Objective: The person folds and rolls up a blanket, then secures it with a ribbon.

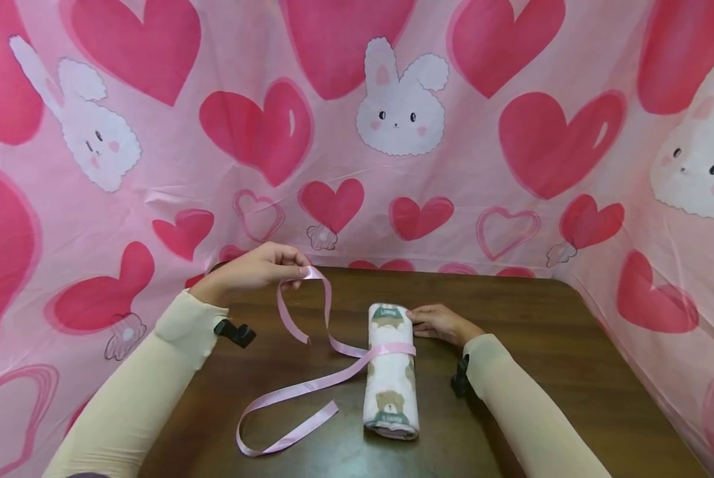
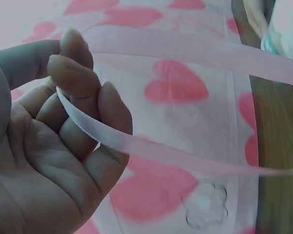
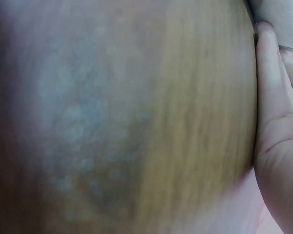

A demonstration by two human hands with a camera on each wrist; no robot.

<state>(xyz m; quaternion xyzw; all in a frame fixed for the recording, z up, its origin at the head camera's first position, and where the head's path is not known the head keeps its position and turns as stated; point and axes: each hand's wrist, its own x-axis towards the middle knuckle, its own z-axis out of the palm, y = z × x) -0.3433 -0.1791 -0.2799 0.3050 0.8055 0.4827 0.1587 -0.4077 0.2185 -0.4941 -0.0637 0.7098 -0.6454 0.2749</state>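
Observation:
A rolled white towel (image 1: 392, 378) with a bear print lies on the table, its length running away from me. A pink ribbon (image 1: 309, 385) passes around its middle, with both tails reaching out to the left. Above the table, my left hand (image 1: 267, 264) pinches one tail between thumb and fingers; the left wrist view shows the ribbon (image 2: 156, 151) bent at the fingertips. The other tail curves loosely on the table. My right hand (image 1: 443, 323) touches the towel's far right side, and the right wrist view shows its fingers (image 3: 269, 73) fairly straight against it.
The brown wooden table (image 1: 548, 398) extends on both sides of the towel. A pink cloth (image 1: 476, 159) with hearts and rabbits hangs close behind the table and along both sides. Dark clips or straps sit at both wrists.

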